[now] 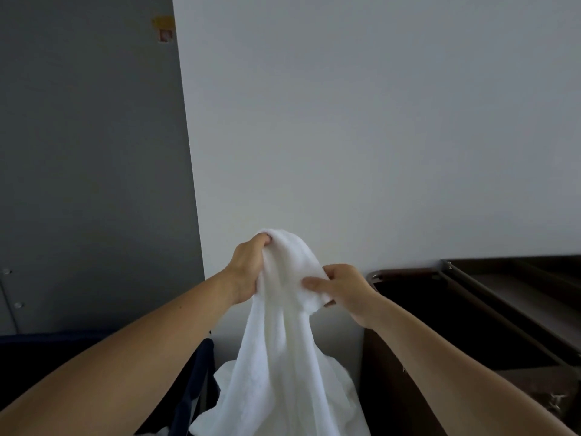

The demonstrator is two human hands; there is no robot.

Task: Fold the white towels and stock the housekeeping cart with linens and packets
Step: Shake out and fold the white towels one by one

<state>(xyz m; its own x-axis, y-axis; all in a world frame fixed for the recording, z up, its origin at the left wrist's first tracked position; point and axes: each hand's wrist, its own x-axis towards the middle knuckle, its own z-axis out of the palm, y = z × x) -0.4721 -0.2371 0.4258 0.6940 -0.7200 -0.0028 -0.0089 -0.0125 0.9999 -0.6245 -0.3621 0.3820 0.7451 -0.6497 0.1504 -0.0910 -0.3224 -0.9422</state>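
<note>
A white towel [283,325] is held up at the lower centre of the frame by both hands.

The left hand [246,269] is raised highest, fingers closed over the bunched top edge; the right hand [341,289], slightly lower, is pinched shut on the cloth, thumb across the front. Both forearms are stretched forward. The towel hangs into a dark blue linen bag [201,382]; the dark housekeeping cart [471,309] is seen at lower right.

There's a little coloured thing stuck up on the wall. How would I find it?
Start at the vertical edge where the dark grey wall meets the paler wall, and follow it to the top. The yellow sticker sits just left of that edge, the only bright patch on either wall.
</note>
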